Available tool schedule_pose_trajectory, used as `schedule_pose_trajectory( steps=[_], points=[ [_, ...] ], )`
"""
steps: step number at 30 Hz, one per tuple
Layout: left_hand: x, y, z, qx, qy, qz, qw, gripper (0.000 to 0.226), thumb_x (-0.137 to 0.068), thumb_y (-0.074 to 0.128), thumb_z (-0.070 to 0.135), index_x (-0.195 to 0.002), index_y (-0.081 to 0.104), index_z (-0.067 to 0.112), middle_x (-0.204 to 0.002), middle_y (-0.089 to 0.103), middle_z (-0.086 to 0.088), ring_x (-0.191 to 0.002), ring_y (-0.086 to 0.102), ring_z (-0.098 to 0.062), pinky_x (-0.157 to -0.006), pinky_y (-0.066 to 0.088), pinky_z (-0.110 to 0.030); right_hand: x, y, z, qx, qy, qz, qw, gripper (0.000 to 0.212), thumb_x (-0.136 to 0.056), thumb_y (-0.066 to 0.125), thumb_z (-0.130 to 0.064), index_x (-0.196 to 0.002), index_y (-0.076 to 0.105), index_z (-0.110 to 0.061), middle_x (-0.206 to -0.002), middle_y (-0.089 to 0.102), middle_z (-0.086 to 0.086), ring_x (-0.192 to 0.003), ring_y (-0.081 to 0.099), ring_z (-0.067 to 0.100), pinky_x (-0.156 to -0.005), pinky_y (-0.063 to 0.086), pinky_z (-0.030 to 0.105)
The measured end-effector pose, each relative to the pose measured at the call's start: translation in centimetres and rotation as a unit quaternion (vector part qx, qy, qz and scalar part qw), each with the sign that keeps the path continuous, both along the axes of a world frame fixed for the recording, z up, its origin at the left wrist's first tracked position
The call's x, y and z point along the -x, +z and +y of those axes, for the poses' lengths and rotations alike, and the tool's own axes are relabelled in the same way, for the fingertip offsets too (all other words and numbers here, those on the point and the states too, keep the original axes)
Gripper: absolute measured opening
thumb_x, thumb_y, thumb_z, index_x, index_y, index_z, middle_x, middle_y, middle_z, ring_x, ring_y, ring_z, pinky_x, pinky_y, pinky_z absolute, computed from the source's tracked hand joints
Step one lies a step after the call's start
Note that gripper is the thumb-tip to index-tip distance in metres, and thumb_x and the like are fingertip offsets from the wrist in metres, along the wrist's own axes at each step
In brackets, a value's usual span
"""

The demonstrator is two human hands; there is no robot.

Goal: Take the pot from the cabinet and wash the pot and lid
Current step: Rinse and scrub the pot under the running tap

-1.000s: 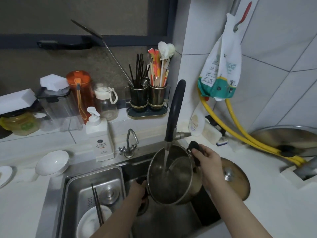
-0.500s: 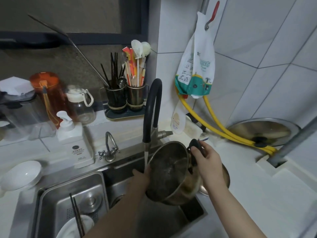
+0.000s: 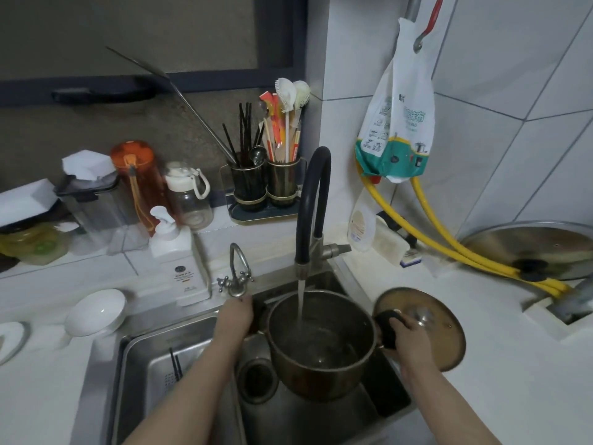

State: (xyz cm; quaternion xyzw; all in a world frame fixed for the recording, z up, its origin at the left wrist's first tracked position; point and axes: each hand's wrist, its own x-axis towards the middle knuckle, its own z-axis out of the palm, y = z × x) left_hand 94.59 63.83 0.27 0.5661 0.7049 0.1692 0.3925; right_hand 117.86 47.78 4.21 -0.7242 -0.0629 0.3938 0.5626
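A steel pot (image 3: 321,345) hangs upright over the right sink basin (image 3: 308,415), mouth up. Water runs into it from the black faucet (image 3: 313,207). My left hand (image 3: 236,317) grips the pot's left black handle. My right hand (image 3: 409,337) grips the right black handle. The pot's lid (image 3: 439,329), steel with a knob on top, lies flat on the white counter right of the sink, partly behind my right hand.
The left basin (image 3: 150,374) holds a plate and chopsticks. A small tap (image 3: 237,271), soap bottle (image 3: 179,261) and white bowl (image 3: 96,311) stand behind the sink. A yellow hose (image 3: 455,248) and a big lid (image 3: 532,248) lie at right.
The pot was tilted on its side half a second ago; it is now level under the running water. The view has shifted right and down.
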Motion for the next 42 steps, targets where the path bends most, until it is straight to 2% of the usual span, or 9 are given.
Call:
schedule_pose_trajectory(
  steps=[6, 9, 13, 18, 24, 28, 33, 36, 42],
  points=[
    [1.3, 2.8, -0.2, -0.023, -0.011, -0.142, 0.990, 0.027, -0.095, 0.044, 0.020, -0.111, 0.066, 0.024, -0.112, 0.062, -0.012, -0.069, 0.061, -0.026, -0.031, 0.041, -0.019, 1.4, -4.4, 0.3, 0.056, 0.003, 0.118, 0.991, 0.037, -0.099, 0.041, -0.003, -0.135, 0.044, -0.003, -0.126, 0.051, 0.017, -0.108, 0.055, 0.038, -0.063, 0.058, 0.043],
    [2.0, 4.1, -1.1, -0.042, -0.030, -0.211, 0.976, 0.028, -0.095, 0.042, 0.015, -0.108, 0.066, 0.021, -0.111, 0.061, -0.007, -0.072, 0.063, -0.021, -0.037, 0.046, -0.023, 1.7, -6.7, 0.4, 0.083, 0.023, 0.115, 0.990, 0.039, -0.098, 0.043, -0.005, -0.136, 0.043, -0.004, -0.142, 0.045, 0.017, -0.117, 0.053, 0.038, -0.057, 0.060, 0.043],
    [3.7, 5.0, -2.0, -0.022, -0.084, -0.269, 0.959, 0.042, -0.096, 0.029, 0.007, -0.117, 0.063, 0.021, -0.101, 0.065, -0.009, -0.085, 0.061, -0.031, -0.067, 0.053, -0.037, 1.6, -8.0, 0.7, 0.090, 0.066, 0.114, 0.987, 0.036, -0.097, 0.045, -0.005, -0.132, 0.046, 0.001, -0.133, 0.051, 0.024, -0.078, 0.056, 0.026, -0.048, 0.056, 0.034],
    [6.3, 4.6, -2.5, -0.066, -0.256, -0.164, 0.950, 0.059, -0.084, 0.061, -0.001, -0.133, 0.049, 0.031, -0.113, 0.060, 0.003, -0.100, 0.059, -0.008, -0.096, 0.049, -0.031, 1.8, -7.9, 1.1, 0.095, 0.069, 0.169, 0.979, 0.027, -0.099, 0.040, -0.006, -0.124, 0.051, -0.007, -0.095, 0.057, 0.014, -0.082, 0.056, 0.029, -0.054, 0.055, 0.038],
    [7.3, 5.6, -1.7, -0.245, -0.374, 0.070, 0.892, 0.041, -0.066, 0.073, 0.043, -0.105, 0.068, 0.031, -0.094, 0.051, 0.016, -0.096, 0.048, -0.008, -0.084, 0.039, -0.018, 1.5, -8.0, 2.1, 0.098, 0.151, 0.097, 0.979, 0.038, -0.099, 0.037, -0.001, -0.136, 0.047, -0.004, -0.132, 0.051, 0.019, -0.114, 0.052, 0.035, -0.086, 0.048, 0.044],
    [5.7, 5.8, -2.1, -0.225, -0.400, 0.004, 0.889, 0.035, -0.068, 0.071, 0.052, -0.099, 0.063, 0.037, -0.110, 0.057, 0.016, -0.108, 0.051, -0.005, -0.094, 0.040, -0.019, 2.6, -7.1, 2.8, 0.108, 0.255, 0.082, 0.957, 0.030, -0.093, 0.054, -0.014, -0.117, 0.064, 0.002, -0.114, 0.065, 0.021, -0.105, 0.060, 0.033, -0.086, 0.049, 0.038],
    [0.5, 5.0, -3.9, -0.178, -0.429, 0.006, 0.885, 0.023, -0.079, 0.070, 0.033, -0.099, 0.063, 0.025, -0.092, 0.061, 0.013, -0.086, 0.056, -0.004, -0.072, 0.041, -0.014, 4.2, -5.3, 3.3, 0.089, 0.367, 0.074, 0.923, 0.036, -0.087, 0.061, -0.042, -0.099, 0.075, -0.010, -0.102, 0.074, 0.008, -0.102, 0.065, 0.021, -0.097, 0.048, 0.033],
    [-0.4, 2.9, -4.1, -0.167, -0.414, 0.004, 0.895, 0.022, -0.078, 0.070, 0.032, -0.097, 0.063, 0.025, -0.095, 0.066, 0.007, -0.087, 0.058, -0.005, -0.075, 0.042, -0.019, 5.1, -4.4, 3.3, 0.053, 0.401, 0.016, 0.914, 0.024, -0.094, 0.055, -0.027, -0.080, 0.072, -0.018, -0.078, 0.069, -0.003, -0.080, 0.063, 0.010, -0.075, 0.046, 0.018],
    [-1.0, 2.1, -3.4, -0.160, -0.320, -0.062, 0.932, 0.018, -0.081, 0.070, 0.029, -0.090, 0.058, 0.037, -0.082, 0.059, 0.016, -0.077, 0.055, 0.004, -0.063, 0.038, -0.011, 4.6, -3.7, 4.5, -0.018, 0.406, -0.089, 0.909, 0.023, -0.094, 0.054, -0.016, -0.112, 0.068, -0.016, -0.101, 0.068, -0.002, -0.095, 0.063, 0.013, -0.074, 0.046, 0.012]
  ],
)
